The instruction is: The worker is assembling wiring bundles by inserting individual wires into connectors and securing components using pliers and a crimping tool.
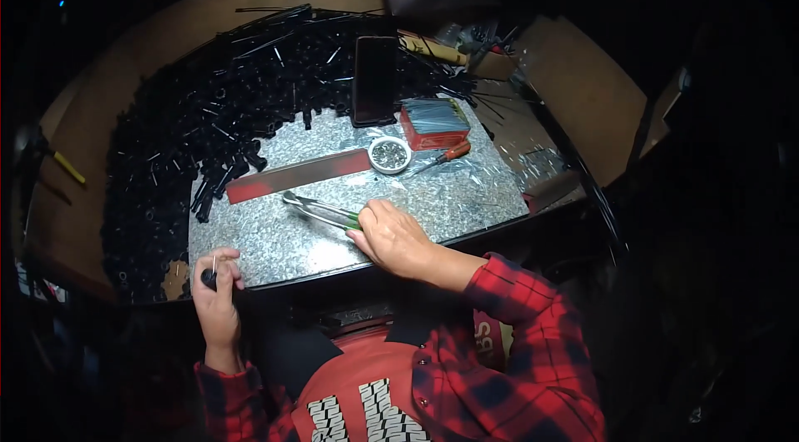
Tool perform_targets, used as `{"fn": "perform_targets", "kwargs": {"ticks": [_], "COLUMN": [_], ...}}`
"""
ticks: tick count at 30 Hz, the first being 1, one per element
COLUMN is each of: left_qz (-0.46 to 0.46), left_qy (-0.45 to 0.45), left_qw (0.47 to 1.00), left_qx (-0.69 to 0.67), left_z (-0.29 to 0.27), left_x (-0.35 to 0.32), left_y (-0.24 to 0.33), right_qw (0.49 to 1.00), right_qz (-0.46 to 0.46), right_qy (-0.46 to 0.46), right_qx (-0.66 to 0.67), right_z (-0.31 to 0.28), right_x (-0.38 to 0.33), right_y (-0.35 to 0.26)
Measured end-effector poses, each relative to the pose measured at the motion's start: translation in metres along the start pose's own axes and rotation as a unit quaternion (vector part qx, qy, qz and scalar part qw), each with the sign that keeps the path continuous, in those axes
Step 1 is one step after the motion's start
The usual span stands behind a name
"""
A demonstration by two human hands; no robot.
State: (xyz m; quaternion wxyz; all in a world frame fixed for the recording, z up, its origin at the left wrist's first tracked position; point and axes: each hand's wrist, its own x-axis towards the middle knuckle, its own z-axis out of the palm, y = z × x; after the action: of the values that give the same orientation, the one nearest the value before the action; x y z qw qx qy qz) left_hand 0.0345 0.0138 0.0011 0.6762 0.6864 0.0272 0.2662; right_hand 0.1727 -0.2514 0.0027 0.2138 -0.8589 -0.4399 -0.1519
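My left hand [218, 300] is at the near left corner of the speckled board [258, 246], fingers curled around a small black part [209, 278]. A thin, pale pin stands up beside that part. In my right hand [393, 235] is a pair of pincers [320, 210], gripped by its green handle ends. The dark rounded head of the pincers points to the far left, just above or on the board; which, I cannot tell. Beyond the head lies a long red-and-grey bar [300, 175]. My right fingers partly hide the handles.
Black parts [175, 126] are heaped at the left and back. A dark phone [374, 80] stands upright behind a white bowl [389, 156] of small metal pieces. A red box [434, 127] of thin rods and an orange-handled screwdriver [449, 154] lie right. Cardboard walls [583, 80] border the table.
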Motion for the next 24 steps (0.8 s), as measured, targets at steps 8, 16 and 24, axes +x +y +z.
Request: {"fn": "perform_targets", "kwargs": {"ticks": [8, 16, 24], "left_qz": [-0.008, -0.075, -0.066], "left_qy": [-0.067, -0.063, -0.084], "left_qw": [0.998, 0.994, 0.994], "left_qx": [-0.020, -0.041, 0.002], "left_z": [0.020, 0.034, 0.031], "left_x": [-0.012, -0.020, -0.028], "left_y": [0.020, 0.006, 0.020], "right_qw": [0.943, 0.989, 0.950], "right_qz": [0.068, -0.137, -0.195], "right_qy": [0.012, 0.062, 0.120], "right_qx": [0.326, -0.009, -0.210], "right_z": [-0.022, -0.051, -0.040], "right_x": [0.014, 0.017, 0.034], "right_y": [-0.038, -0.031, -0.041]}}
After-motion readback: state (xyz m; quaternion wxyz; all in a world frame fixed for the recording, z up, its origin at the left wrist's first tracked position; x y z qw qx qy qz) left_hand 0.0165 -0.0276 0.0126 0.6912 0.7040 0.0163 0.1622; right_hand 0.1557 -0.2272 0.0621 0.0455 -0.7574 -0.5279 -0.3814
